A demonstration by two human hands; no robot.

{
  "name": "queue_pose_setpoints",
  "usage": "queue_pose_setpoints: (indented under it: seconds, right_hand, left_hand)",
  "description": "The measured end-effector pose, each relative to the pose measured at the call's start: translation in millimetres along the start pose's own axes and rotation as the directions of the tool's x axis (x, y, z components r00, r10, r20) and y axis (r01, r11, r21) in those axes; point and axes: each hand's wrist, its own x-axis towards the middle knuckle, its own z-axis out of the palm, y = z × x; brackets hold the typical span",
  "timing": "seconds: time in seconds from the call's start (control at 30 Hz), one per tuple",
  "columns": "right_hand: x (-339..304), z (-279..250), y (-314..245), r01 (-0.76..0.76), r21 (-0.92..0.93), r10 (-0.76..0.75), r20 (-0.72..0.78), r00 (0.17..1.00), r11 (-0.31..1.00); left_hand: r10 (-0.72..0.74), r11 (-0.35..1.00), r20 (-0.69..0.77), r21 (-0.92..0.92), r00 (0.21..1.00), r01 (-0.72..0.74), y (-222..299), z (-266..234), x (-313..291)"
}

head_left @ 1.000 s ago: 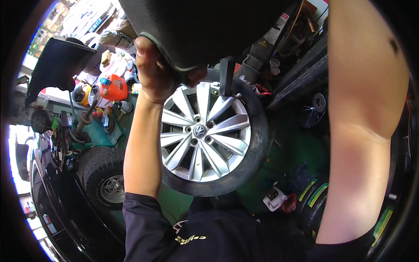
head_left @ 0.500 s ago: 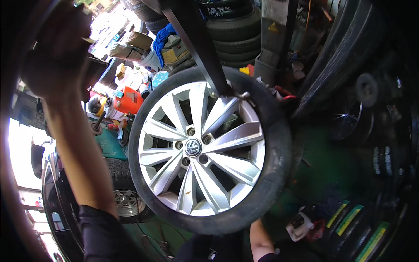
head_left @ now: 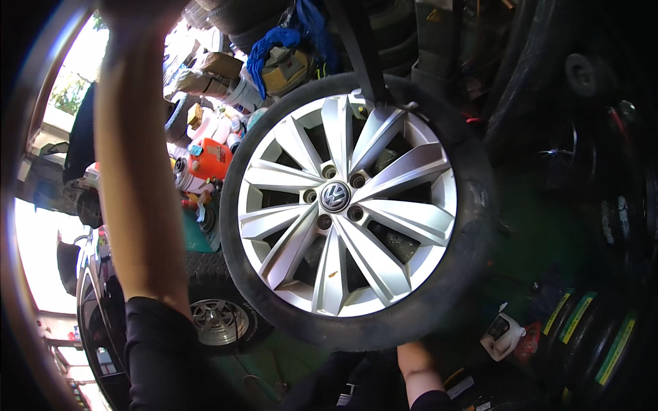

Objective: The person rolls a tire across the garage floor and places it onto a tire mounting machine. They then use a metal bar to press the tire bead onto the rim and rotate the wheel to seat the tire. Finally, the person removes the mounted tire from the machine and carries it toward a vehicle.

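Note:
A car wheel [head_left: 397, 267], a silver multi-spoke alloy rim with a black tyre [head_left: 274, 316], fills the middle of the view. A dark flat bar [head_left: 358, 55] comes down from the top, its lower end at the rim's upper edge. My left forearm reaches up along the left side. At its end, my left hand [head_left: 140, 15] is dark and partly cut off by the top edge, so its fingers cannot be made out. My right forearm [head_left: 418, 373] goes up to the tyre's lower edge; the hand is hidden behind the wheel.
Behind the wheel stand an orange container [head_left: 209, 159], a blue cloth [head_left: 271, 51] and stacked tyres. Another wheel [head_left: 219, 320] lies at lower left, near a dark car. At lower right are a white jug [head_left: 504, 337] and tyres with yellow-green labels [head_left: 577, 318].
The view has shifted, and the wheel now appears farther right and slightly higher. My left hand has risen toward the top edge. The bar's end still meets the rim.

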Motion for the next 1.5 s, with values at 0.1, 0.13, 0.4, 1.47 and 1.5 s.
queue_pose_setpoints:
  seconds: [0.1,0.13,0.4,1.47,1.5]
  right_hand:
    - [-77,13,-5,0.279,-0.259,-0.331,-0.188,0.924,0.925]
    - [-110,12,-8,0.24,-0.296,-0.302,-0.182,0.936,0.924]
    - [-365,-132,-60,-0.347,0.864,0.287,0.25,0.925,0.366]
    - [35,-411,-358,0.25,-0.532,-0.568,-0.598,0.566,0.809]
    - [37,-418,-368,0.249,-0.497,-0.526,-0.559,0.641,0.831]
  left_hand:
    - [-0.034,0.997,-0.152,-0.077,0.988,0.023,1,3,-2]
    - [-0.12,0.986,-0.137,-0.135,0.983,0.101,2,-1,0]
    - [-0.227,0.913,-0.605,0.141,0.763,0.383,1,40,-49]
    - [-0.534,0.703,-0.36,0.313,0.765,0.638,-346,199,-55]
    - [-0.646,0.664,-0.32,0.213,0.693,0.717,-335,199,-61]
